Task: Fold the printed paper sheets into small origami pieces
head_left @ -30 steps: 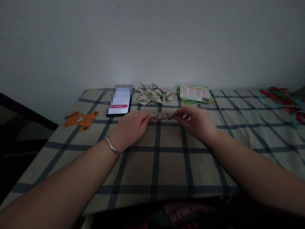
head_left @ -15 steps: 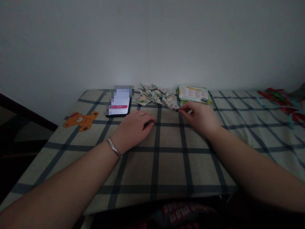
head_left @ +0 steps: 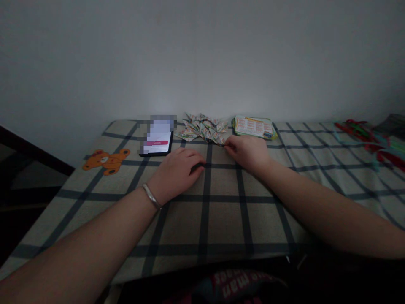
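Evidently, the folded paper piece (head_left: 216, 137) weighs next to nothing. It lies at the near edge of the cluster of folded papers (head_left: 196, 127), between the phone (head_left: 158, 138) and the stack of printed sheets (head_left: 255, 126), towards the back of the cloth-covered tabletop (head_left: 223, 226). The right hand (head_left: 249, 151) has its near tip pinched between thumb and fingers; how firmly, the view cannot tell. The left hand (head_left: 175, 170) rests palm down nearer the person, fingers loosely bent and thumb apart from them, with nothing visibly held; the space under its palm is hidden.

Judging by the sharp points and printed surface, the paper is thin but stiffened by its folds: crisp along the creases, softer across the flat faces. It should not be very slippery, though a glossy print could slide a little. The narrow tip offers a neat pinch but probably bends or crumples if squeezed hard; the thicker, layered middle looks the sturdier place to take hold. Neighbouring points overlap closely, so a sideways drag could well hook and shift the others.
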Demonstrator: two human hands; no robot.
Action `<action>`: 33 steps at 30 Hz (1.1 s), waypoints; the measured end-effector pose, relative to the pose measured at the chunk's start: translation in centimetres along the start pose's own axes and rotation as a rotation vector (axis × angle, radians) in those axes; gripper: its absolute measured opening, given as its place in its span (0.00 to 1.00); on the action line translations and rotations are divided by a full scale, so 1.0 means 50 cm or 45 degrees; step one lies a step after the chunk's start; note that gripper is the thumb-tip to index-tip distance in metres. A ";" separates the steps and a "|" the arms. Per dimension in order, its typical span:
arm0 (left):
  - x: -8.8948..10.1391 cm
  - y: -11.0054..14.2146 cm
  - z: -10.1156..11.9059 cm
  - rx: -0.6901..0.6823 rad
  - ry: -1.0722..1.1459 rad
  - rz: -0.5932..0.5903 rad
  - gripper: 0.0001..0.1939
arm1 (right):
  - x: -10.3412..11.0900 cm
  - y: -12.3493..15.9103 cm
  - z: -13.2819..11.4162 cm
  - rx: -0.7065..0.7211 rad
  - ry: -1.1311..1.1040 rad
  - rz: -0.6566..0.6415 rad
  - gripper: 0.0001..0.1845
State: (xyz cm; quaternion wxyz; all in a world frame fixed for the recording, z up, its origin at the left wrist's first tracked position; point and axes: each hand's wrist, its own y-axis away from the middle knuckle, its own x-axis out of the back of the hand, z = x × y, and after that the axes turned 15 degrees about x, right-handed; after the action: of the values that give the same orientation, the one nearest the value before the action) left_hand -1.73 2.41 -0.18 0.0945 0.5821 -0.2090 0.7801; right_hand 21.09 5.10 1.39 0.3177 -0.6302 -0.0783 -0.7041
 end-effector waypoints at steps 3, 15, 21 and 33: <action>0.002 0.000 -0.001 -0.002 0.006 -0.005 0.12 | -0.007 -0.021 -0.003 -0.019 -0.007 -0.008 0.14; -0.002 -0.001 -0.003 -0.004 0.003 -0.019 0.13 | -0.021 -0.038 0.019 0.066 -0.213 0.017 0.14; 0.002 0.000 -0.002 -0.002 0.000 -0.014 0.12 | -0.013 -0.014 0.060 0.054 -0.279 0.168 0.18; -0.002 0.000 -0.004 0.011 0.003 -0.034 0.13 | -0.032 -0.032 0.119 -0.147 -0.211 0.128 0.18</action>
State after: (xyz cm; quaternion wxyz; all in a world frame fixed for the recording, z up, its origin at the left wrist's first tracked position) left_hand -1.86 2.53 -0.34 0.1025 0.5844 -0.1979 0.7803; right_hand 25.21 9.96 1.48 0.3081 -0.7068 -0.0319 -0.6361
